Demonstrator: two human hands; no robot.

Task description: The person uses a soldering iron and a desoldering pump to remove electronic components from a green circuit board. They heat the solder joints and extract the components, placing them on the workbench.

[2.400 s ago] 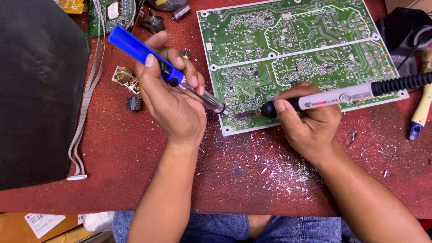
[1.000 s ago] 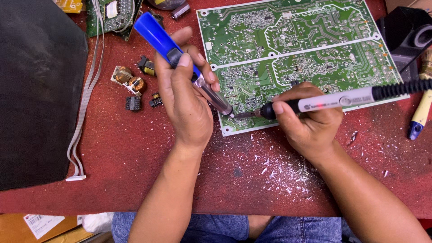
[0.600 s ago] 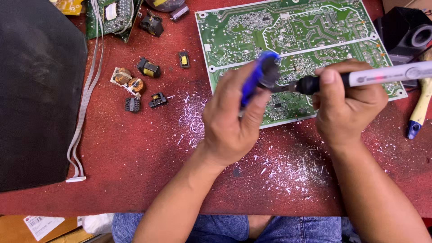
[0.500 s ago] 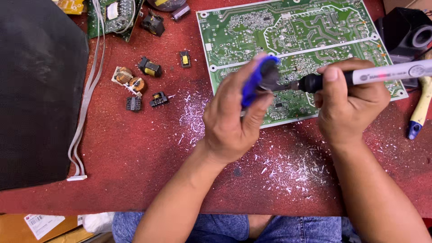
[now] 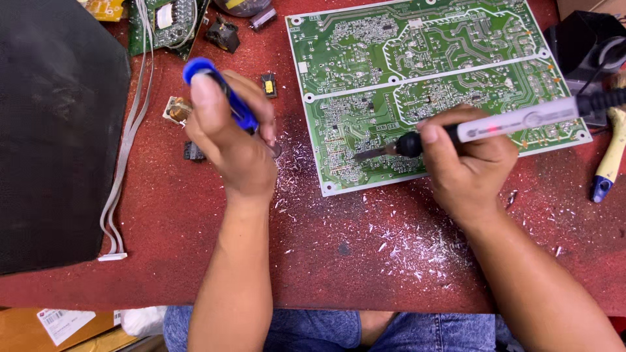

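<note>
The green board (image 5: 430, 78) lies flat on the red table (image 5: 365, 261), up and to the right of the middle, with its shiny lines and dots facing up. The right hand (image 5: 469, 163) rests at the board's near edge. Its fingers are wrapped tight around a white iron (image 5: 515, 120) with a black grip, held like a pen. The dark tip of the iron points left and sits low over the near part of the board; whether it touches cannot be told.

The left hand (image 5: 228, 140) is off the board, over the table to the left. Its fingers are closed around a blue pump (image 5: 218, 91), and the thumb lies along it. The blue end sticks up and away from the person.

Small loose parts (image 5: 177, 109) lie on the table just beside the left hand. White flakes (image 5: 404, 244) are scattered over the table near both hands. A big black mat (image 5: 59, 130) covers the far left. A yellow tool (image 5: 610, 163) lies at the right edge.
</note>
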